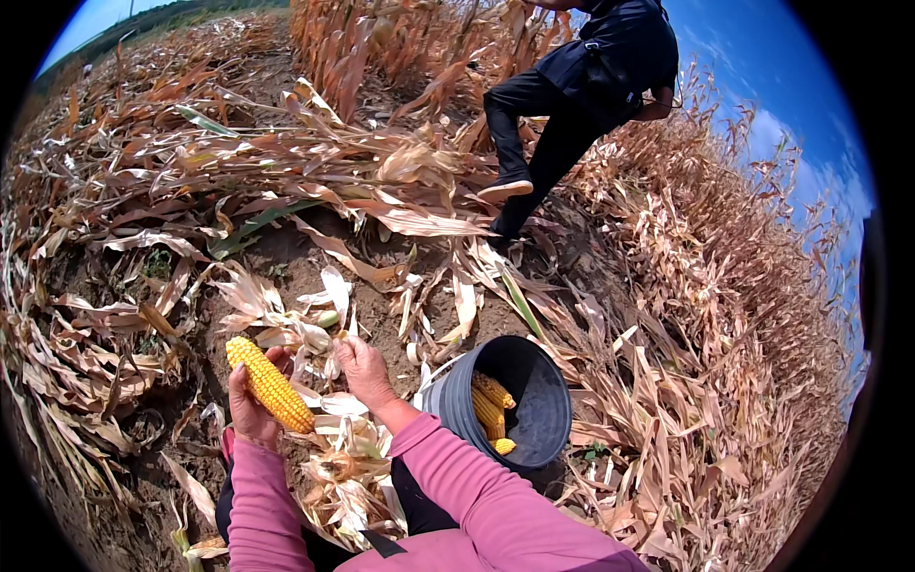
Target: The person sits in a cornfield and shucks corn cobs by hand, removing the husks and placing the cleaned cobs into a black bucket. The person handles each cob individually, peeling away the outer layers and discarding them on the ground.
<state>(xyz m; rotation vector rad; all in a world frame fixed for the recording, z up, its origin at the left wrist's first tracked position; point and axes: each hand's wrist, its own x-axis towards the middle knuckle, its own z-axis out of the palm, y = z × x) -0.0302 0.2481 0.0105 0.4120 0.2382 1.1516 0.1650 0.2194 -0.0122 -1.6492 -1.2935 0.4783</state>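
Observation:
A husked yellow ear of corn (270, 386) lies in my left hand (254, 404), with the fingers and thumb wrapped around its lower side. To its right, my right hand (363, 370) is closed at the edge of pale dry husks (314, 332); whether a piece of husk is pinched in its fingers cannot be told. Just right of my right forearm, a dark plastic bucket (457, 400) leans with its mouth facing up and right. Several husked ears of corn (488, 407) rest inside it. Loose husks (350, 493) are heaped between my forearms, over the ground.
Another person (607, 64) in dark clothes stands beyond the bucket, one foot raised. Cut corn stalks (322, 168) lie across the soil (372, 300) ahead. Standing dry corn (400, 50) rises at the back, and more dry stalks (729, 343) fill the right side.

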